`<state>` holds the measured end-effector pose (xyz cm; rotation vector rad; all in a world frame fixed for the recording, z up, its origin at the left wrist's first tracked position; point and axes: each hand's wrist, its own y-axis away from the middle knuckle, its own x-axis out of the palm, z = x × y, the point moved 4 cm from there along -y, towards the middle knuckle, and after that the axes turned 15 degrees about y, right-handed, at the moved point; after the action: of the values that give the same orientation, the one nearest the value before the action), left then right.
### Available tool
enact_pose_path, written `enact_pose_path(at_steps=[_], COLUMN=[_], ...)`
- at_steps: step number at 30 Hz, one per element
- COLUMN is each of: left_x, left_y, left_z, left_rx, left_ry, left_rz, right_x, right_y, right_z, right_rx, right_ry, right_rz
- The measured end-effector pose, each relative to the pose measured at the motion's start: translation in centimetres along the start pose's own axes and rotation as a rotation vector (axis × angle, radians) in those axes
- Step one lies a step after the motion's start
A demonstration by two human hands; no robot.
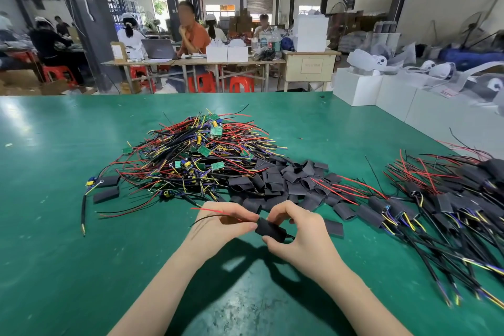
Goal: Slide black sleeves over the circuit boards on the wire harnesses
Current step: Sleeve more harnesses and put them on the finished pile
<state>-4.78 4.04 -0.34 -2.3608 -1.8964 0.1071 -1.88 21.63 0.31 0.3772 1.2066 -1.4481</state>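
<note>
Green surface [68, 240] nearest: left hand [218, 226] pinches the harness wires, right hand [297, 237] fingers clamp the black sleeve [270, 229]. Beyond, loose sleeves [286, 183]; right, finished harnesses [450, 199]; farther, a large unsleeved pile [196, 150] remains.

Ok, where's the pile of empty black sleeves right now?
In the head view, the empty sleeves lie mid-table on the green mat, right of the bare harness heap, just beyond both hands.

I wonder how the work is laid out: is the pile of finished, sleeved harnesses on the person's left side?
No, the sleeved harnesses with black covers lie to the person's right on the green table, while bare green circuit boards with coloured wires are heaped ahead.
</note>
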Motion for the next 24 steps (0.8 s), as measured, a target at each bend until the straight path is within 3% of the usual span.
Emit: enact_pose_path(at_steps=[6, 12, 15, 24], left_x=[-0.4, -0.6, -0.3, -0.1], left_y=[0.1, 0.0, 0.1, 0.1], left_z=[1.3, 0.8, 0.4, 1.4], left_rx=[-0.268, -0.159, -0.113, -0.282], left_ry=[0.209, 0.209, 0.131, 0.293], left_rz=[-0.029, -0.116, -0.082, -0.127], right_x=[0.9, 1.2, 0.9, 0.6], right_y=[0.1, -0.1, -0.1, -0.1], right_z=[0.3, -0.1, -0.2, 0.1], right_rx=[-0.059, -0.044, -0.013, -0.053], right_ry=[0.028, 0.207, 0.126, 0.139], right_rz=[0.071, 0.094, 0.082, 0.042])
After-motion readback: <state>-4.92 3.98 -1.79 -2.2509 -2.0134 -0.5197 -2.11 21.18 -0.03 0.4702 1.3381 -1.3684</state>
